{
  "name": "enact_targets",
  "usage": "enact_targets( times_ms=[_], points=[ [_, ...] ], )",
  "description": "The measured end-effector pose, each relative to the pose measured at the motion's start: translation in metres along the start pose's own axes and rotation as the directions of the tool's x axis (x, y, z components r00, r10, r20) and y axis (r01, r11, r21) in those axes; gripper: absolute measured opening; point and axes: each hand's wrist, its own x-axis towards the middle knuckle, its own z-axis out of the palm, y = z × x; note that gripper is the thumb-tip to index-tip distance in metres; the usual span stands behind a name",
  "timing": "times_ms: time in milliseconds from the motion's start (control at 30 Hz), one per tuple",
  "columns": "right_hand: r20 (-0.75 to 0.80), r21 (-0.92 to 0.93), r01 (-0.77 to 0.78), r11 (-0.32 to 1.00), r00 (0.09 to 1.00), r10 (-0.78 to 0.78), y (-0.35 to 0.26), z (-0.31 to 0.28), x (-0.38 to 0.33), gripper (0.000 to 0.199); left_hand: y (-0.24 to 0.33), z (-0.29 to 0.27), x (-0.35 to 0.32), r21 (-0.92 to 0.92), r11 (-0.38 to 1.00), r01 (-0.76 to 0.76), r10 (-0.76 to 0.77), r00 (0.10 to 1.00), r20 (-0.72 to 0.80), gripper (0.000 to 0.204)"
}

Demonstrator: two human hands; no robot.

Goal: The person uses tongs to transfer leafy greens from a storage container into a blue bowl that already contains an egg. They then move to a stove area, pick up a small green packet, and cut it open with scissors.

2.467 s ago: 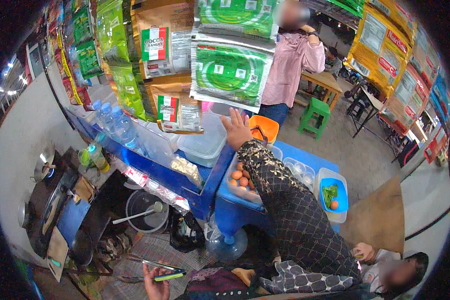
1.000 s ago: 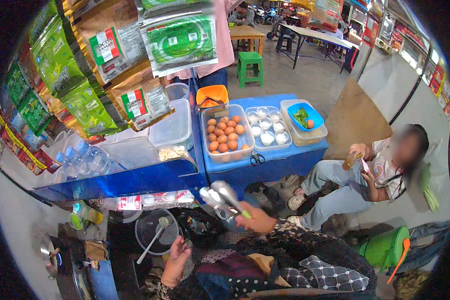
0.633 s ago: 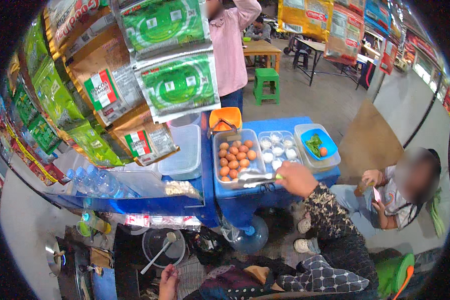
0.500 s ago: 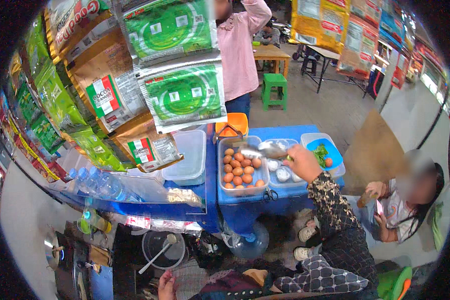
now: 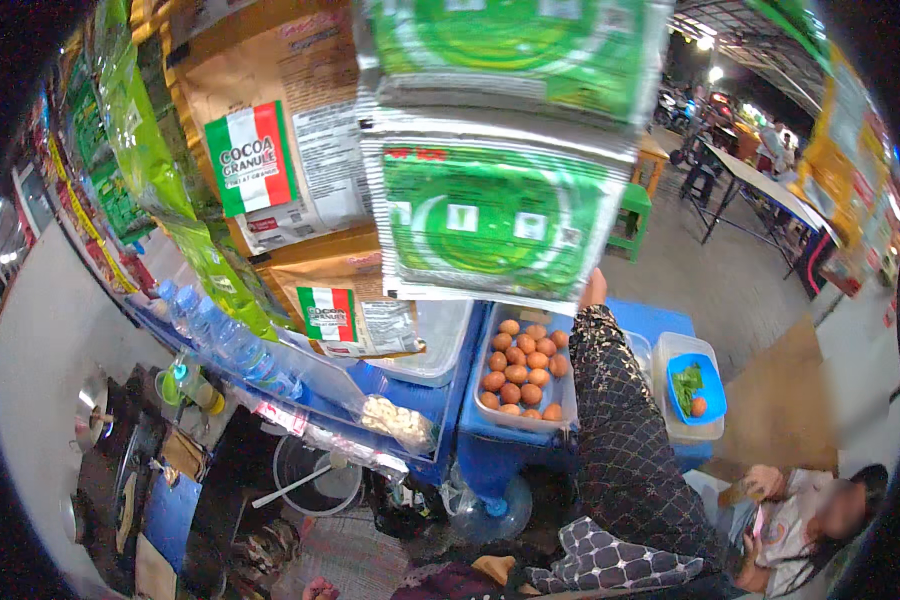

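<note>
Reaching far up and away from the body, the right arm in its dark patterned sleeve [image 5: 620,430] is stretching from the lower edge of the view toward the hanging packets. Only the heel and wrist of the right hand [image 5: 594,290] are showing; the fingers are going up behind the lower edge of the big green and silver packet [image 5: 500,215] that is hanging in front of the camera, so I cannot tell whether the grip is wide, narrow or holding anything. The forearm is running nearly straight, passing just to the right of the clear tray of brown eggs [image 5: 523,372], which is sitting on the blue surface [image 5: 490,440].

To the right of the arm, a clear box is holding a blue bowl with green leaves [image 5: 692,385] and one small red fruit. Left of the egg tray, a clear lidded tub [image 5: 432,345] is resting on the same surface, partly behind a brown packet with a flag label [image 5: 345,310]. Further left, water bottles with blue caps [image 5: 220,335] are lying in a row.

The left hand is not showing anywhere in the view.

At the lower right a seated person [image 5: 810,520] is resting on the floor. A green stool [image 5: 630,215] is standing far off beyond the packets.
</note>
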Motion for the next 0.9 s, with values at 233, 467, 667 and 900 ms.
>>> enact_targets(
  times_ms=[233,467,667,900],
  points=[
    [0.051,-0.437,0.073,0.896,0.997,-0.056,0.048,0.073,0.001,0.032,-0.053,-0.032,0.002,0.013,0.994,0.107,-0.106,0.991,-0.077,0.056],
    [0.504,0.284,-0.496,0.82,0.805,0.312,0.111,0.064,0.014,0.034,-0.062,-0.021,-0.019,0.009,0.999,0.04,-0.038,0.984,-0.176,0.039],
    [0.688,0.405,-0.672,0.62,0.671,0.278,0.122,0.049,0.041,0.039,-0.042,-0.011,-0.012,0.037,0.998,0.049,-0.044,0.991,-0.129,0.042],
    [0.351,-0.342,0.116,0.933,0.936,0.013,0.057,-0.012,-0.007,0.045,-0.048,-0.052,0.014,0.085,0.989,-0.117,0.123,0.99,-0.07,0.034]
  ],
)
